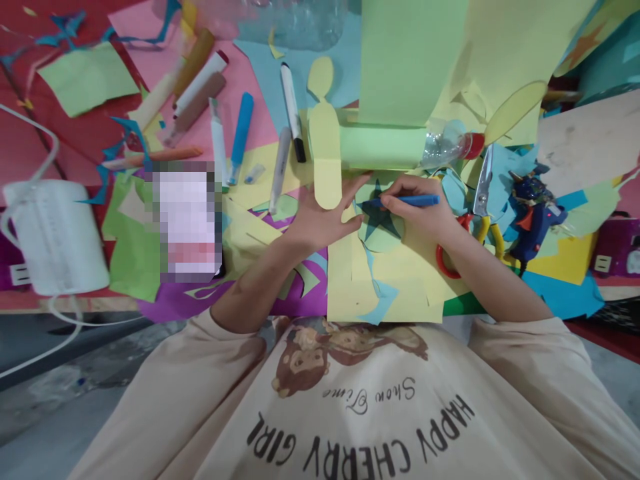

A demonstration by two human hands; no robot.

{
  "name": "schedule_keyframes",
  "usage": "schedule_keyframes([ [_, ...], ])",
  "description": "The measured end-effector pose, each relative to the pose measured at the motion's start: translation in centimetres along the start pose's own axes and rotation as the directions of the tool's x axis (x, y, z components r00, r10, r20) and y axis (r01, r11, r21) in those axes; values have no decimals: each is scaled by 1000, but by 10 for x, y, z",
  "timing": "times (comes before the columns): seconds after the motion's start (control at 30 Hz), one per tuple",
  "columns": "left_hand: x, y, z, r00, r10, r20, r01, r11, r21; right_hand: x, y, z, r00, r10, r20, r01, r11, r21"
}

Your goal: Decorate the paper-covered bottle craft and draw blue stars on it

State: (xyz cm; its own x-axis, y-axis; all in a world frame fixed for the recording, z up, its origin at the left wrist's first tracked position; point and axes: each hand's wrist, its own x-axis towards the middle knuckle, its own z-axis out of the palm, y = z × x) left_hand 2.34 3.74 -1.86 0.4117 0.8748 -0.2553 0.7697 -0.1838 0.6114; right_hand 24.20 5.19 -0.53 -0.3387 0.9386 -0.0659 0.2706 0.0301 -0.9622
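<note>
My right hand (pixel 417 213) is closed round a blue pen (pixel 407 200), whose tip rests on a dark blue paper star (pixel 381 220) lying on a pale green paper round. My left hand (pixel 325 217) lies flat with fingers spread, pressing on the paper just left of the star. A yellow paper cut-out (pixel 325 157) with a rounded end lies over my left fingers. Yellow sheets (pixel 385 287) lie beneath both hands.
Several markers (pixel 240 137) lie at the upper left on pink paper. Scissors (pixel 483 193) and a blue glue gun (pixel 533 213) sit to the right. A plastic bottle wrapped in green paper (pixel 395 147) lies above the hands. A white roll (pixel 55 237) stands far left.
</note>
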Motion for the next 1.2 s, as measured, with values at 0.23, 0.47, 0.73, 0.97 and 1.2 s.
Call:
schedule_keyframes([
  [0.23,1,0,-2,1000,27,13,-27,999,-18,1,-3,-2,994,50,-95,-51,999,-8],
  [0.47,1,2,-2,1000,23,0,-23,1000,11,3,-8,-4,988,59,-145,-59,998,6],
  [0.73,2,2,-4,999,55,0,-55,999,-3,2,1,-1,993,29,-112,-34,998,-46],
  [0.97,-2,5,-5,999,40,-27,-39,999,22,1,-3,-4,986,32,-164,-36,999,-20],
  [1.2,-5,4,3,994,52,-97,-43,994,97,-13,-16,-15,859,-321,-399,367,929,45],
])
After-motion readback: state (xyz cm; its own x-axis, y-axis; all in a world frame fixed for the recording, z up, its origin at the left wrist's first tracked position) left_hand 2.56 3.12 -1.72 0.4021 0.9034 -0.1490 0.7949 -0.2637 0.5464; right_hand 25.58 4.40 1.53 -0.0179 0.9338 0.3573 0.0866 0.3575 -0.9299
